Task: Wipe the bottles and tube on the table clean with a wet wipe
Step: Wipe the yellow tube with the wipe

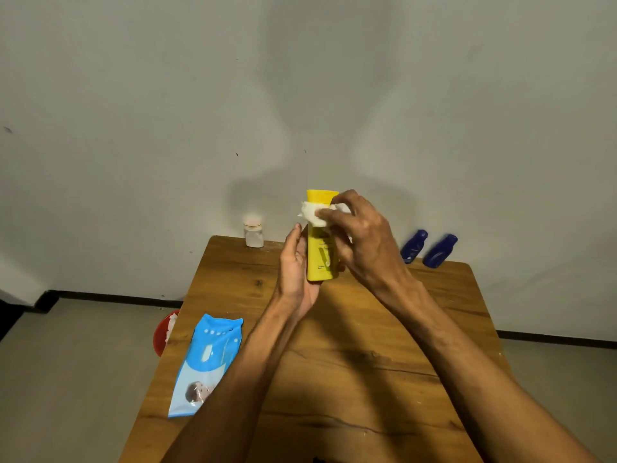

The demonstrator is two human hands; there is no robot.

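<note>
Above the far middle of the wooden surface (350, 362), in the centre of the frame, a yellow tube (320, 259) is held upright in the air, clear of the wood. The left hand (295, 272) has it from the left and below: the tube's lower end sits against the palm, the thumb lies up along its left edge, and the other fingers are hidden behind it, so the grip reads as a loose cradle round the tube. The right hand (362, 235) comes in from the right with its fingers curled, its grip pinched on a bunched white wet wipe (312, 215) that presses against the tube's upper part, just under the flat yellow top.

At the far left corner of the surface stands a small white bottle (253, 233) with a pale cap (it is overexposed, and its label cannot be read). Right of centre in the frame, at the far right edge, two dark blue bottles stand close together and apart from the hands, the left blue bottle (414, 246) and the right blue bottle (440, 250).

Toward the lower left of the frame a light blue wipe packet (205, 362) lies flat along the surface's left edge. Just beyond that edge, on the floor, a red bin (163, 332) shows something white inside.
</note>
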